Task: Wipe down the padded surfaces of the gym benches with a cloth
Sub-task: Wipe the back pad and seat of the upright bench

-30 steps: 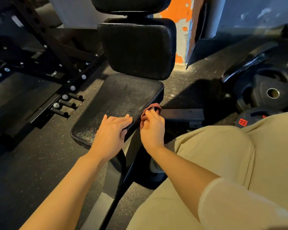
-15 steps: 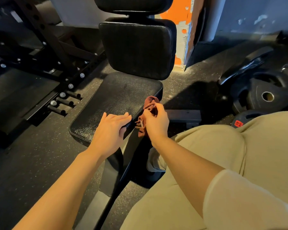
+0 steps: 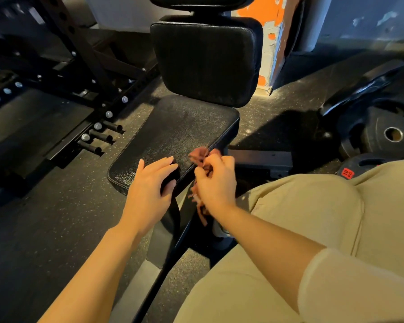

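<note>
- I am crouching at the front of the gym bench and working along the near right edge of its seat pad [image 3: 173,134] with a reddish cloth [image 3: 200,155].
- I am judging the step in hand to be the seam and side wall of that pad. To do it well I should be keeping the cloth bunched flat under my fingers, dragging it along the stitched edge in one steady pass, then folding over onto the top face.
- My left hand [image 3: 149,187] is bracing the pad at its front corner. The four fingers are lying nearly straight and close together on the top, and the thumb is hooking over the front edge, so the hand is clasping the corner lightly and not squeezing it.
- My right hand [image 3: 216,183] is curling tightly around the cloth. One crumpled end is sticking up above the knuckles and touching the pad's edge, while a longer tail is hanging below the wrist beside the bench post.
- I am guessing the hanging tail could snag on the frame, so gathering it into the palm first would be wise.
- The upright back pad [image 3: 205,59] is standing just behind the seat, with pale dusty specks near its lower edge; it probably needs wiping next.
- Weight plates [image 3: 383,134] are lying on the floor to my right, well apart from the bench.
</note>
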Demonstrator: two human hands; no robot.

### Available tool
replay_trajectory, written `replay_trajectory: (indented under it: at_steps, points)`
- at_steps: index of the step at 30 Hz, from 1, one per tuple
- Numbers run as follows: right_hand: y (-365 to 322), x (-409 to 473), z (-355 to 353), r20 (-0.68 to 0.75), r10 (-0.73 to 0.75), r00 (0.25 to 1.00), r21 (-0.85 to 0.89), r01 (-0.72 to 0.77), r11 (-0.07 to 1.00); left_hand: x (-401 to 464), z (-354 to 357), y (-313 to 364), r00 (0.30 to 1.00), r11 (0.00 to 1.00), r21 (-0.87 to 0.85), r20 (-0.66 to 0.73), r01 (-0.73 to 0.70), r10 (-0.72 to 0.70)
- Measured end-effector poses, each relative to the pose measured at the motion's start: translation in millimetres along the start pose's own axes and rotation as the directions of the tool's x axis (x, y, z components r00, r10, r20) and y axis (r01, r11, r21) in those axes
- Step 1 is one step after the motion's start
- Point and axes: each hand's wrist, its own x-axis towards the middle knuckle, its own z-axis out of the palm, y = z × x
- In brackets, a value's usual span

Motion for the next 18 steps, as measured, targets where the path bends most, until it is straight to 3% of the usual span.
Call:
replay_trajectory:
  at_steps: [3, 7, 9, 12, 14, 18]
  points:
    - [-2, -15, 8, 0.035, -0.071, 0.997, -0.065, 0.073, 0.995, -3, 1, 1, 0.999, 1.000, -0.004, -0.045, -0.010, 0.009]
    - [9, 21, -9, -0.049, 0.120, 0.992, -0.084, -0.124, 0.989, -11, -4, -1, 0.996, 1.000, -0.015, -0.088, 0.005, -0.007]
    - [11, 21, -10, -0.002, 0.048, 0.999, -0.148, -0.048, 0.988, -18, -5, -4, 0.995, 1.000, -0.003, -0.098, 0.024, -0.025]
    - [9, -10, 0, 0.176, -0.161, 0.971, -0.185, 0.193, 0.964, -28, -2, -8, 0.989, 0.998, -0.004, -0.132, 0.069, -0.069]
    - [9, -22, 3, 0.211, -0.207, 0.955, -0.196, 0.249, 0.948, -31, 3, -9, 0.983, 0.996, -0.009, -0.159, 0.088, -0.088]
    - [7, -1, -7, 0.098, 0.000, 0.995, -0.141, 0.014, 0.990, -37, 8, -5, 0.968, 0.992, -0.049, -0.220, 0.116, -0.124]
